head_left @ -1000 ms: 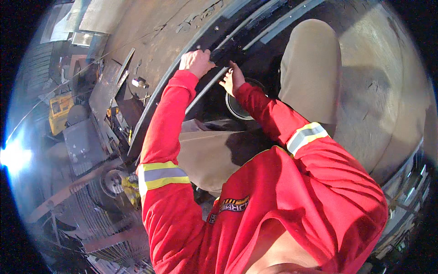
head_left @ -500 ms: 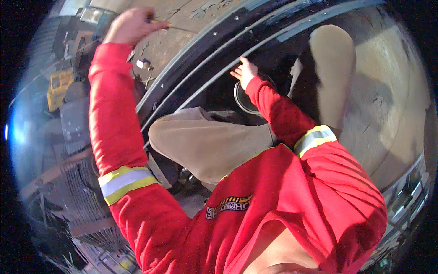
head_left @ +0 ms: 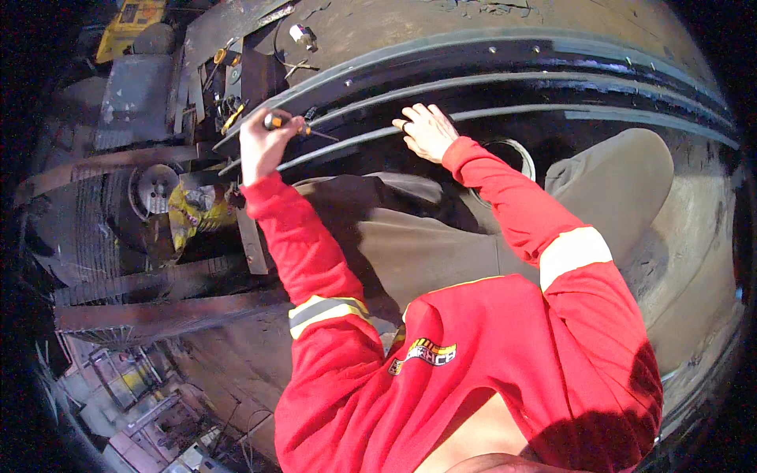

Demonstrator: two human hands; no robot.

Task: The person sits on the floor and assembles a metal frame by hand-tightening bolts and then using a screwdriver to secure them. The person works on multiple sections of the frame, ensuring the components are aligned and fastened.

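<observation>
My left hand (head_left: 262, 143) is shut on a screwdriver (head_left: 290, 124) with an orange and dark handle, its thin shaft pointing right toward a long dark curved metal rail (head_left: 552, 79). My right hand (head_left: 426, 130) rests with fingers spread on the lower grey strip of that rail (head_left: 631, 114), a little to the right of the screwdriver tip. Both arms wear red sleeves with reflective bands. My knees in tan trousers sit just below the rail.
A round metal ring (head_left: 516, 154) lies by my right forearm. Small tools lie on a dark plate (head_left: 225, 102) at upper left. A yellow object (head_left: 193, 213) and a grey wheel (head_left: 154, 185) sit lower left. A yellow box (head_left: 130, 24) stands at the top.
My left hand swung up and away, then came back down beside the rail holding the screwdriver. My right hand stayed on the rail. The view shifted.
</observation>
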